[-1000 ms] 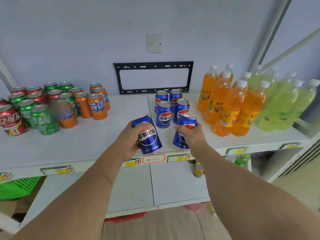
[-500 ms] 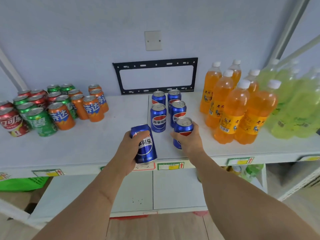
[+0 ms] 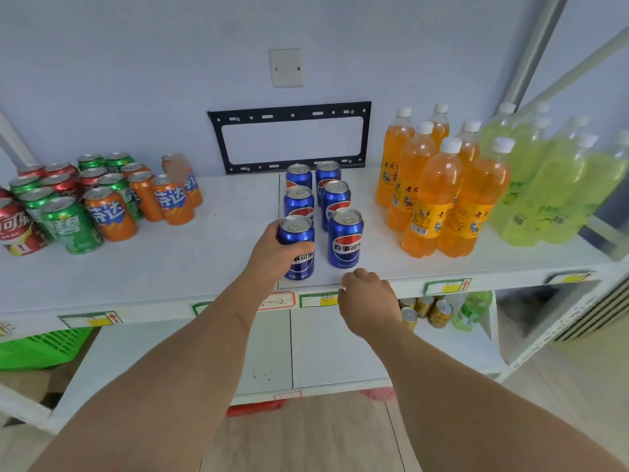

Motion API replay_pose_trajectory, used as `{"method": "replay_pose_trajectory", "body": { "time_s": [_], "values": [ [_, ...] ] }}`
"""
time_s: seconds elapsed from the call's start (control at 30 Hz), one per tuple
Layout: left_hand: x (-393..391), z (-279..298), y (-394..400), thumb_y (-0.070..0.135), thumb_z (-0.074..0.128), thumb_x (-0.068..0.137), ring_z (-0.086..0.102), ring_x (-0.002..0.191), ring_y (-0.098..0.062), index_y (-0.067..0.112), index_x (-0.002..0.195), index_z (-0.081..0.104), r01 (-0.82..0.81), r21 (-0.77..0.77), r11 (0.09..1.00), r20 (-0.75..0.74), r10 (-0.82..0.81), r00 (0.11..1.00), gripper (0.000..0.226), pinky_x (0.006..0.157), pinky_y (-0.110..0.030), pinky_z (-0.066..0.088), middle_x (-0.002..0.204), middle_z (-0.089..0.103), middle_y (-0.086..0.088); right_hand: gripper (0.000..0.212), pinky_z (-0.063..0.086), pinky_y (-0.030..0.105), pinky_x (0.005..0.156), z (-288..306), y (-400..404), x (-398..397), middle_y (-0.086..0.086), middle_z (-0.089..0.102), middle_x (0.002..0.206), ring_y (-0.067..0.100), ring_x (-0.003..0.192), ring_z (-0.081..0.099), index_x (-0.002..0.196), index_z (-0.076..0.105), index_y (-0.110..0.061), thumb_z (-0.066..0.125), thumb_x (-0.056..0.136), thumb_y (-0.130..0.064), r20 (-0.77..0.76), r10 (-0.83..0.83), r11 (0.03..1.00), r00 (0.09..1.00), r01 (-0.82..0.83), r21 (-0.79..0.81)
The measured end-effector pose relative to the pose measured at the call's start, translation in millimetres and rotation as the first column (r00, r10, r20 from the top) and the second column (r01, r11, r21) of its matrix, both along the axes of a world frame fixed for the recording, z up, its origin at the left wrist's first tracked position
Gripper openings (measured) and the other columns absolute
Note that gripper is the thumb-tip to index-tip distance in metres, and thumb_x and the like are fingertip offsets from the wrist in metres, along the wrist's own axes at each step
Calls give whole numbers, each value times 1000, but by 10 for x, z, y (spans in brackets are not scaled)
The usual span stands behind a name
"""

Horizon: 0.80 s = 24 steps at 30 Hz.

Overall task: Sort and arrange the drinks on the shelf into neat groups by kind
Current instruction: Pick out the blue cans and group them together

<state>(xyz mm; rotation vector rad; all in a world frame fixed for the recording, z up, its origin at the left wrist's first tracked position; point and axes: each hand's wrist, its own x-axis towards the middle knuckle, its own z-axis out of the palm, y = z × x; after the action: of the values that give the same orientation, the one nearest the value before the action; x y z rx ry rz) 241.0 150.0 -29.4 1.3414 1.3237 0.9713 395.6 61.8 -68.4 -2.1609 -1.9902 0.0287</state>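
Note:
Blue Pepsi cans stand in two columns at the middle of the white shelf (image 3: 211, 267). My left hand (image 3: 269, 257) grips the front-left blue can (image 3: 296, 248), upright on the shelf. The front-right blue can (image 3: 345, 238) stands free beside it. My right hand (image 3: 369, 303) hangs below that can at the shelf's front edge, fingers curled, holding nothing. Orange cans (image 3: 112, 216), green cans (image 3: 69, 226) and red cans (image 3: 15, 226) are mixed at the left. Orange bottles (image 3: 434, 199) and pale green bottles (image 3: 544, 185) stand at the right.
A black wall bracket (image 3: 289, 112) hangs behind the blue cans. The lower shelf holds golden cans (image 3: 425, 310) and a green bottle (image 3: 473, 310) at the right. A green basket (image 3: 37, 349) sits low at the left. A metal upright (image 3: 534, 56) rises at the right.
My right hand set its blue can down at the front of the right column and let go, drawing back. My left hand brought its can upright onto the shelf, front of the left column.

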Motion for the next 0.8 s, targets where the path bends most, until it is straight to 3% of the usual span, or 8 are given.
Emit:
{"method": "replay_pose_trajectory", "body": {
  "time_s": [0.13, 0.37, 0.47, 0.53, 0.63, 0.7, 0.8],
  "values": [
    [15, -54, 57, 15, 83, 77, 54, 121, -21, 27, 137, 44, 14, 4, 1000, -58, -14, 998, 72, 102, -47, 50, 133, 56, 3, 25, 42, 34, 89, -16, -11, 70, 1, 59, 111, 22, 102, 54, 116, 58, -19, 42, 98, -25, 64, 98, 995, 993, -99, 13],
    [42, -23, 100, 19, 82, 79, 54, 118, -19, 27, 138, 42, 55, 1, 999, -135, -54, 989, 72, 93, -36, 48, 132, 55, 6, 25, 44, 32, 84, -20, -8, 120, -1, 63, 105, 20, 95, 56, 112, 60, -21, 41, 98, -28, 72, 158, 986, 985, -161, 37],
    [-78, -40, 34, 33, 78, 83, 51, 127, -23, 22, 145, 36, 34, -15, 999, -282, -37, 959, 76, 97, -38, 45, 146, 48, 0, 24, 45, 31, 83, 36, -9, 34, -1, 63, 104, 19, 93, 56, 114, 60, -21, 43, 98, -29, 65, 183, 982, 981, -185, 32],
    [-254, -60, -66, 41, 69, 89, 49, 131, -24, 20, 148, 35, 26, 61, 998, -539, 11, 842, 72, 101, -39, 44, 151, 44, -2, 23, 46, 31, 82, 92, -6, -81, -1, 63, 104, 18, 92, 56, 114, 59, -21, 45, 98, -30, 71, 206, 978, 976, -208, 22],
    [-635, -54, -252, 43, 52, 97, 58, 118, -21, 23, 139, 51, 183, 282, 942, -889, 185, 418, 46, 93, -35, 49, 140, 56, -1, 22, 48, 30, 79, 176, 6, -336, -1, 62, 104, 17, 90, 57, 113, 58, -20, 47, 97, -30, 93, 249, 968, 964, -250, 4],
    [-911, -65, -320, 38, 45, 99, 63, 100, -22, 20, 124, 63, 387, 364, 847, -931, 314, 187, 36, 81, -36, 52, 120, 66, -3, 21, 50, 31, 80, 233, 25, -557, 0, 63, 105, 18, 91, 59, 113, 58, -19, 48, 96, -28, 110, 287, 958, 952, -288, -5],
    [-1306, -28, -373, 32, 50, 95, 63, 81, -24, 15, 99, 70, 518, 396, 758, -908, 407, 99, 27, 68, -35, 48, 92, 69, -4, 21, 52, 33, 80, 341, 75, -949, 2, 62, 107, 21, 93, 60, 114, 56, -18, 49, 96, -26, 146, 335, 940, 931, -341, 15]
  ]
}}
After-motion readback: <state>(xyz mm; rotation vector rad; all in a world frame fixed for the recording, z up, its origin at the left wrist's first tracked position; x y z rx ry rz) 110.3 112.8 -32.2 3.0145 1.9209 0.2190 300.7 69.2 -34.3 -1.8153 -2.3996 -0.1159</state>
